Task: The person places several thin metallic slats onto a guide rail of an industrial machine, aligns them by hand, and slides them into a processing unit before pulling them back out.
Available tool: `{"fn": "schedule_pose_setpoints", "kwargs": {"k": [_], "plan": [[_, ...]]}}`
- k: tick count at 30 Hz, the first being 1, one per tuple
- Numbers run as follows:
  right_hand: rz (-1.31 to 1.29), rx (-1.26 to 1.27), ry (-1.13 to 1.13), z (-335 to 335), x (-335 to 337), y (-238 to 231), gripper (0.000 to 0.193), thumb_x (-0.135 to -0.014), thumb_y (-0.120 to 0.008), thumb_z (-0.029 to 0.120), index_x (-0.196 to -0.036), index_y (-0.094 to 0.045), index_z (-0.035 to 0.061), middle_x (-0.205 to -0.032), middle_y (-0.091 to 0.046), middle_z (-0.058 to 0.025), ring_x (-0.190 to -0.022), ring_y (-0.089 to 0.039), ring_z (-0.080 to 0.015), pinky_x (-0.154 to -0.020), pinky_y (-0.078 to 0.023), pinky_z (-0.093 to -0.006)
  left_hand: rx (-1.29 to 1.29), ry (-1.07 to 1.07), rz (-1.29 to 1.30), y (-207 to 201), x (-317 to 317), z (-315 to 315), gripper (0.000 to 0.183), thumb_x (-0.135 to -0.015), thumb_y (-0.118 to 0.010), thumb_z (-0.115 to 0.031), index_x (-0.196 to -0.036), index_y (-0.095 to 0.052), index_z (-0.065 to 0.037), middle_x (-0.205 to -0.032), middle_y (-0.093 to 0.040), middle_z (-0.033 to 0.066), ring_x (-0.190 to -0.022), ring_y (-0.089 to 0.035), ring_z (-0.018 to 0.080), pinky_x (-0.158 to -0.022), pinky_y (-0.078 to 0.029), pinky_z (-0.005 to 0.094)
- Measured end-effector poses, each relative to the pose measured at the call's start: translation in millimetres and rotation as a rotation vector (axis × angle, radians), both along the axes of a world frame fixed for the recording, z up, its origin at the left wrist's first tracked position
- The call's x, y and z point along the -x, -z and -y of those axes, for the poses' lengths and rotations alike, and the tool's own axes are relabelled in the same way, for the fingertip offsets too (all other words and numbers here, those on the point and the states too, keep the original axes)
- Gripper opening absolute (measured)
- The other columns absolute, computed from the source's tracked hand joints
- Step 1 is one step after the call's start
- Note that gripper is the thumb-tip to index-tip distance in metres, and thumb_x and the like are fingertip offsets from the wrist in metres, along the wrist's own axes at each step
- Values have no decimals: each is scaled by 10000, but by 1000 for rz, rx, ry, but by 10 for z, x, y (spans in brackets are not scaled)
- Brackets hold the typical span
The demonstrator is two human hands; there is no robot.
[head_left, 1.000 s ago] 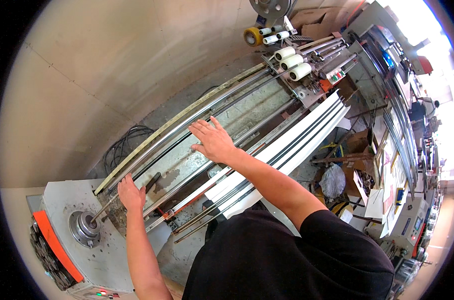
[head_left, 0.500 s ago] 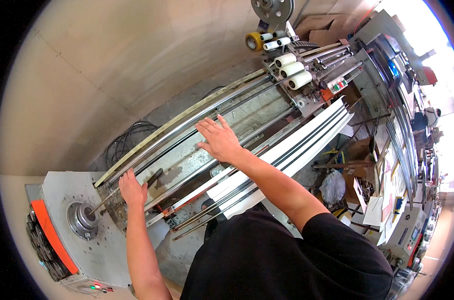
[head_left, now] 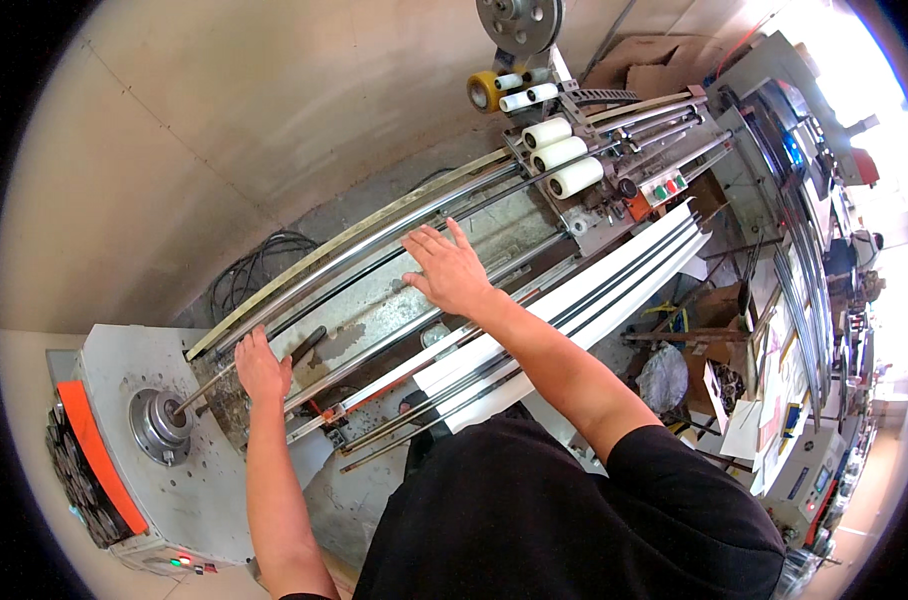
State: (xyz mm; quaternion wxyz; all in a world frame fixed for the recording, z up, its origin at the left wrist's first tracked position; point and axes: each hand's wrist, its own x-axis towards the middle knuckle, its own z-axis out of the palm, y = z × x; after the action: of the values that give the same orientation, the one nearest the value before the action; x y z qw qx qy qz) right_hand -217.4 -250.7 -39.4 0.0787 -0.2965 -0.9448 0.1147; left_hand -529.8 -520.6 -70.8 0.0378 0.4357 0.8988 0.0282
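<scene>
**Apparently Steadying a Long Black Rod Ahead of Nearing Rollers**

Looks like a hand-guiding step, judging by the rod's run from the chuck on the pale headstock, above the machine's metal bed, toward the white rollers on their carriage; shows the left hand near the chuck end, fingers laid over the rod, thumb apart; leaves the underside of that grip hidden, with no way of judging between clasping and merely resting; shows the right hand farther along, palm down, fingers spread, nothing clasped, fingertips on or just above the rod, contact unclear from overhead; probably calls next for light, even steadying, and for keeping the right hand clear of the rollers.

Compared with a second ago, puts the carriage farther along toward the hands and chuck, with less rod between right hand and rollers; keeps both hands in much the same poses, only with a slightly shifted viewpoint.
</scene>
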Motion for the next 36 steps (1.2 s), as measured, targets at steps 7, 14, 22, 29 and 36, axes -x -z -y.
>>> {"fn": "schedule_pose_setpoints", "kwargs": {"k": [7,14,22,29,36], "plan": [[-11,-13,1,-375,-346,-55,648,-1106,-579,485,-1621,-521,95,-1680,-517,-98,-1627,-379,-281,-1382,-100,-577,14,-33,22,-126,-341,-356,837,-789,-948,-180,-1515,-544,-74,-1387,-640,193,-1388,-557,427,-1254,-404,503],[-13,-12,-7,-807,-731,-146,641,-1096,-595,474,-1604,-541,86,-1667,-535,-107,-1613,-403,-296,-1376,-118,-583,-3,-3,-18,-110,-675,-721,780,-800,-939,-177,-1470,-558,-59,-1354,-638,193,-1342,-570,425,-1207,-429,508],[25,-48,-5,-1251,-1195,-277,634,-1107,-588,481,-1602,-542,88,-1655,-547,-96,-1604,-414,-283,-1374,-148,-573,-15,16,-68,-211,-1130,-1140,786,-801,-934,-180,-1470,-542,-49,-1298,-627,180,-1301,-575,415,-1174,-438,508],[-14,-32,31,-1788,-1702,-302,636,-1099,-614,463,-1601,-539,80,-1646,-555,-124,-1598,-424,-293,-1364,-185,-566,-34,27,-88,-226,-1529,-1547,760,-807,-921,-164,-1458,-545,-49,-1286,-625,180,-1293,-579,409,-1188,-427,505],[-38,-112,154,-2646,-2416,-315,670,-1084,-628,471,-1598,-536,53,-1655,-548,-152,-1586,-443,-297,-1355,-214,-566,-26,16,-88,-270,-1914,-1962,755,-814,-907,-157,-1466,-540,-52,-1293,-619,180,-1322,-570,412,-1256,-387,506]]}}
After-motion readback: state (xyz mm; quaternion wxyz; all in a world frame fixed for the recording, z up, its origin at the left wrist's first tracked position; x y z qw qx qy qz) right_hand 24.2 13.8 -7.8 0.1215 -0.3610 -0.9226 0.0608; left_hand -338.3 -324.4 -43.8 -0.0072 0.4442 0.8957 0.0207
